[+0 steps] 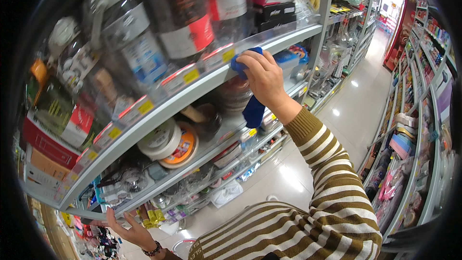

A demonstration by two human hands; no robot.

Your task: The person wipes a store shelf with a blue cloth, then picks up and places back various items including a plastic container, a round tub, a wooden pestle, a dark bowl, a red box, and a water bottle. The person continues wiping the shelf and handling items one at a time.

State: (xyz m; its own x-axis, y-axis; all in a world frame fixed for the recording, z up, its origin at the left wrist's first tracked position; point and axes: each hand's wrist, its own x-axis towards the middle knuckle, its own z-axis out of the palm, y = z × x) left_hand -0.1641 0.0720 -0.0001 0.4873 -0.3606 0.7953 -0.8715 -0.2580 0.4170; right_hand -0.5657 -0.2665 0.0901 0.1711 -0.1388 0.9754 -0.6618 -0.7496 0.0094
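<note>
My right hand (262, 77) grips a blue cloth (253, 111) and presses it against the white metal front edge of a store shelf (202, 83). One end of the cloth hangs below my fingers. Price tags with yellow patches (191, 76) line a clear strip just above that edge. Lower left, my left hand (133, 229) has its fingers apart and holds nothing. Its fingertips are by the front corner of a lower shelf; I cannot tell whether they touch it. Large plastic bottles (186, 25) stand on the shelf above the cloth.
Below the edge sit round tubs with white and orange lids (180, 144) and a dark pot with a handle (205, 115). Black boxes (275, 16) stand farther along. A tiled aisle floor (348, 101) runs to a bright doorway. Opposite shelving (408, 144) holds packaged goods.
</note>
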